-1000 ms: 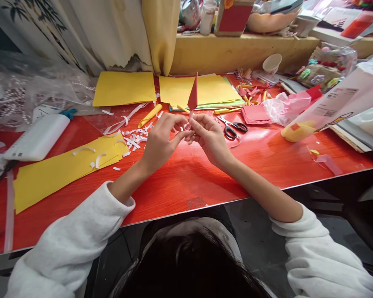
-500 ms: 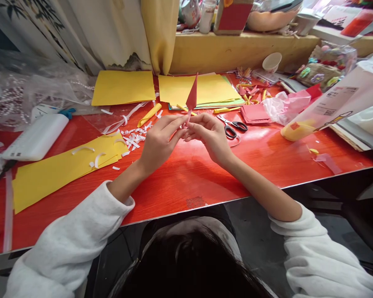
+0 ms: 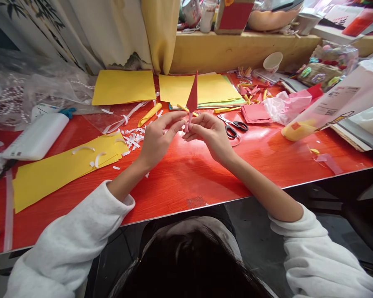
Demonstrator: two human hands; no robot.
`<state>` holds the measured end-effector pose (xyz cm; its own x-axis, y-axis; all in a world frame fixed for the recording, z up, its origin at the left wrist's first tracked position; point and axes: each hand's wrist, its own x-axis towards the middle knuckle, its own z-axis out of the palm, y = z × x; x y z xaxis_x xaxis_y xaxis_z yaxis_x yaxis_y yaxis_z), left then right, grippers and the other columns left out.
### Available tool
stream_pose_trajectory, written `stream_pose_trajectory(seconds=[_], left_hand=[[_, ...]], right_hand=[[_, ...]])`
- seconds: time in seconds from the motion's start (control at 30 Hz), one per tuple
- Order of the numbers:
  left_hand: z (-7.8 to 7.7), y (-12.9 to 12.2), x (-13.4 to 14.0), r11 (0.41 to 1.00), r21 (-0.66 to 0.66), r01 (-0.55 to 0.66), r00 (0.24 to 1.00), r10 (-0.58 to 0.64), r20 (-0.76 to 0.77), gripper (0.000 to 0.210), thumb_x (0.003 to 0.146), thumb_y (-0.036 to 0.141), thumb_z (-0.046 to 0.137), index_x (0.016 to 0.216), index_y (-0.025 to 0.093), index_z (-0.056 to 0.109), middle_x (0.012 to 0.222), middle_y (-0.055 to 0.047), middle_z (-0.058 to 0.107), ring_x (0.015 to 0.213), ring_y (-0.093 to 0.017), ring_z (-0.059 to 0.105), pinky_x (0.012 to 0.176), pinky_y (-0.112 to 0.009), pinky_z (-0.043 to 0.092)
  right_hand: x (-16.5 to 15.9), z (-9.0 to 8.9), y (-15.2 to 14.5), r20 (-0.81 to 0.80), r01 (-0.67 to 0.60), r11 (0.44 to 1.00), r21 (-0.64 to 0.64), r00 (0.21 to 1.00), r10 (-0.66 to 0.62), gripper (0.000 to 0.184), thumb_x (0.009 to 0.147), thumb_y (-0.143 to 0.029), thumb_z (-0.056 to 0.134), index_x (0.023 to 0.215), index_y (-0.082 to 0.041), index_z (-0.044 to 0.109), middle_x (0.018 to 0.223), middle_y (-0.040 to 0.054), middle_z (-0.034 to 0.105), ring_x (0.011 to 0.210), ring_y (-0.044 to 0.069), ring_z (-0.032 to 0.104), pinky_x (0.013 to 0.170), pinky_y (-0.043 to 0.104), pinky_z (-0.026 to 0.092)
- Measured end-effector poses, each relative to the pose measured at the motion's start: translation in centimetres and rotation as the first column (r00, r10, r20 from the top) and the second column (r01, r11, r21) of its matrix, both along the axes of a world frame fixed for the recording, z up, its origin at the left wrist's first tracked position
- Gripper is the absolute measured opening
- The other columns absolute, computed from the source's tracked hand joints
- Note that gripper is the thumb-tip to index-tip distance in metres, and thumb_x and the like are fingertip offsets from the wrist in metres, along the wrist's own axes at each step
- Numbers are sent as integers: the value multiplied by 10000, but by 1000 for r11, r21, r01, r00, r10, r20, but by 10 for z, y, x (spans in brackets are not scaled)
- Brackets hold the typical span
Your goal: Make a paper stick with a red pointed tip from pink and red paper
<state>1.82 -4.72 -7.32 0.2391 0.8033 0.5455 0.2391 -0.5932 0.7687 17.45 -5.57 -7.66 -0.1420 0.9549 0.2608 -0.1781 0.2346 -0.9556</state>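
Observation:
My right hand (image 3: 213,134) pinches the base of a folded red paper piece (image 3: 192,97), which stands upright with its point at the top. A pink paper strip (image 3: 187,126) curls round the lower end, at the fingertips. My left hand (image 3: 157,134) is just left of this base. Its thumb and forefinger are curved and slightly apart, close to the strip, with nothing visible between them. Black-handled scissors (image 3: 233,126) lie on the red table (image 3: 186,178) behind my right hand.
Yellow paper sheets (image 3: 124,87) and a yellow-topped paper stack (image 3: 202,89) lie at the back. Yellow strips (image 3: 65,169) and white scraps (image 3: 135,138) are on the left. Red paper squares (image 3: 255,114) and a tilted clear plastic cup (image 3: 323,103) stand to the right.
My left fingers have drawn slightly left and apart from the base of the red paper piece, showing more of the pink strip. My right hand keeps its hold almost in place.

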Motion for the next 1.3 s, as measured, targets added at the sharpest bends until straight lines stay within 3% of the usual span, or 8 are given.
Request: stream_pose_trajectory(seconds=[0.1, 0.3, 0.6, 0.9, 1.13, 1.3], left_hand=[[1, 4, -2, 994, -101, 28, 996, -19, 83, 166, 834, 205, 599, 985, 210, 669, 1021, -14, 679, 926, -133, 630, 850, -259, 502], [-3, 14, -6, 968, -175, 180, 976, -154, 152, 162, 800, 191, 634, 959, 208, 657, 948, -11, 667, 864, -126, 626, 797, -252, 507], [-3, 11, -3, 946, -262, 190, 970, -139, 199, 109, 781, 251, 664, 854, 171, 656, 755, -4, 635, 704, -108, 591, 664, -227, 488], [-9, 9, 2, 967, -237, 99, 967, -37, 253, 28, 773, 155, 643, 777, 174, 622, 746, 18, 623, 709, -87, 582, 686, -216, 470], [-8, 9, 1, 977, -212, 19, 980, 24, 197, 27, 807, 207, 621, 821, 184, 618, 810, 6, 626, 751, -99, 580, 717, -237, 472], [-7, 9, 2, 980, -197, 3, 982, 34, 184, 44, 805, 204, 633, 800, 190, 591, 807, 14, 613, 776, -100, 579, 753, -240, 476]], right_hand=[[0, 0, -1, -2, -42, 999, -15, 999, 42, 175, 767, -296, 667, 756, -161, 558, 746, -11, 655, 658, 113, 670, 695, 294, 594], [1, -1, 0, -29, -108, 994, -26, 994, 107, 149, 794, -281, 648, 810, -139, 605, 768, 6, 676, 690, 134, 695, 714, 296, 600], [2, -4, 2, -5, -155, 988, 3, 988, 155, 139, 805, -259, 642, 856, -130, 632, 762, 1, 694, 692, 134, 707, 714, 291, 606], [1, -4, 0, 53, -143, 989, -32, 988, 144, 129, 800, -257, 644, 849, -138, 643, 781, 14, 695, 722, 139, 705, 773, 321, 602], [-2, 1, -2, 102, -169, 985, -33, 980, 172, 283, 795, -364, 648, 968, -139, 654, 905, 38, 701, 841, 145, 688, 840, 320, 579], [-2, 1, -1, 100, -86, 996, 3, 991, 86, 294, 793, -370, 644, 1002, -178, 564, 845, 3, 684, 814, 135, 689, 800, 297, 585]])
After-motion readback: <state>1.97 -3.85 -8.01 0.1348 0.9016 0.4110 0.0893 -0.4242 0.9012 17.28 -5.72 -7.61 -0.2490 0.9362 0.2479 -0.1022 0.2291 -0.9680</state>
